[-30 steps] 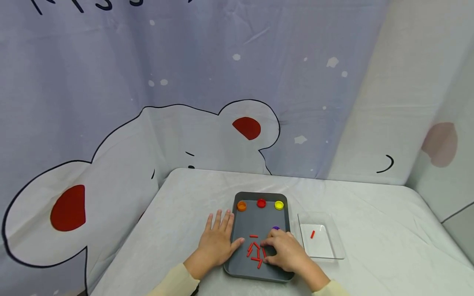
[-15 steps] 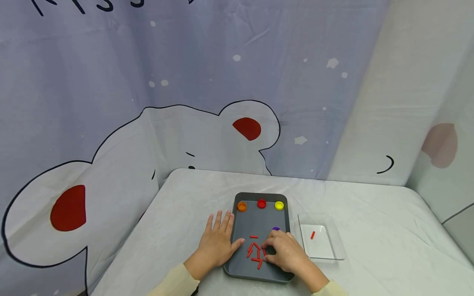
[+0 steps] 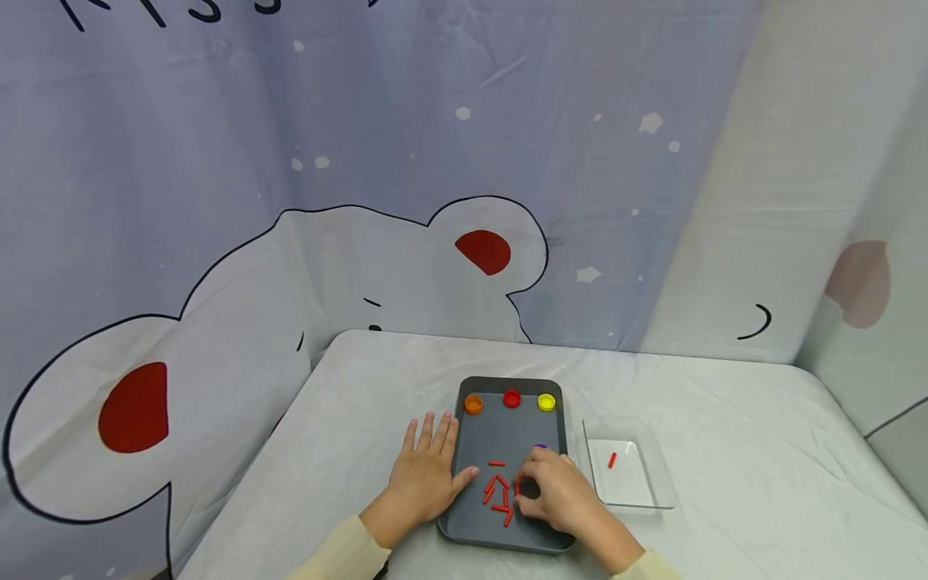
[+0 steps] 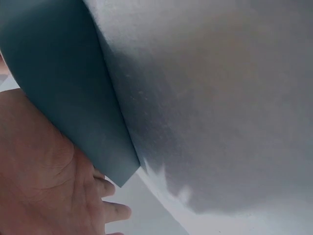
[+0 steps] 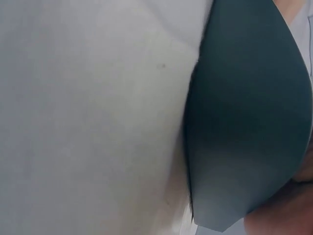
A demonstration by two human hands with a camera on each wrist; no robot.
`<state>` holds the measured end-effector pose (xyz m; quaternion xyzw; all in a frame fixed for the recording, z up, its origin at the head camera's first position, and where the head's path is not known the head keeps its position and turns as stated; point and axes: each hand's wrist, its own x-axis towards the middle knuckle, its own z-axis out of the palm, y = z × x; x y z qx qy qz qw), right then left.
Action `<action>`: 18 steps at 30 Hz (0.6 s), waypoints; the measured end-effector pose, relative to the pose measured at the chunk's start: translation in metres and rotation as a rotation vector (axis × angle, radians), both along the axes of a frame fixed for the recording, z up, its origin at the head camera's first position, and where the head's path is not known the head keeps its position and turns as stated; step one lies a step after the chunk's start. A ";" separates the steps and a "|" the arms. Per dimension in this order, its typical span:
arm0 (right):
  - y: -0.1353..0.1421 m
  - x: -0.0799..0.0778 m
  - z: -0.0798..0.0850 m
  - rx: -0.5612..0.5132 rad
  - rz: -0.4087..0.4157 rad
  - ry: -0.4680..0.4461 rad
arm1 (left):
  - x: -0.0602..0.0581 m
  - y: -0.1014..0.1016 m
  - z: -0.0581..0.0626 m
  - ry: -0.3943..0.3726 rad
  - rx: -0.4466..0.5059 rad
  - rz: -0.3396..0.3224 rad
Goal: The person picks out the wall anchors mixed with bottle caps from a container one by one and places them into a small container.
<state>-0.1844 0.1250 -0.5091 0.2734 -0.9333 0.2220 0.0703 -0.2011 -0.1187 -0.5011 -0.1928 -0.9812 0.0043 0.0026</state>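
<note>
My left hand [image 3: 424,477] lies with straight, spread fingers at the left edge of the grey tray [image 3: 482,435], its thumb over the rim. In the left wrist view, the palm [image 4: 39,166] sits against the tray's dark outer wall [image 4: 73,88]. Over the tray's near right part, my right hand [image 3: 557,487] curls its thumb and fingers round a small red stick [image 3: 517,489], which they partly hide. Several more red sticks [image 3: 505,497] lie loosely to its left. The right wrist view shows mostly the tray's wall [image 5: 249,112] and cloth, with the fingertips hidden.
Orange [image 3: 474,403], red [image 3: 511,399] and yellow [image 3: 547,402] round cups line the tray's far end. A purple round piece [image 3: 540,446] is mostly covered by the right hand. Right of the tray, a clear box [image 3: 663,483] contains one red stick [image 3: 612,460]. White cloth covers the table.
The right hand's fingertips have shifted slightly, and less of the red stick between them shows now. The left hand and the other sticks stay in place.
</note>
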 end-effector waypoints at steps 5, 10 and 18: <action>0.003 -0.002 0.001 -0.173 0.030 -0.025 | 0.000 0.000 -0.001 0.000 0.001 0.005; 0.007 0.000 0.007 -0.345 0.037 -0.025 | 0.000 0.000 -0.001 0.010 -0.009 0.008; 0.028 0.006 0.023 -0.454 -0.032 -0.012 | 0.001 0.000 0.000 0.003 0.006 0.008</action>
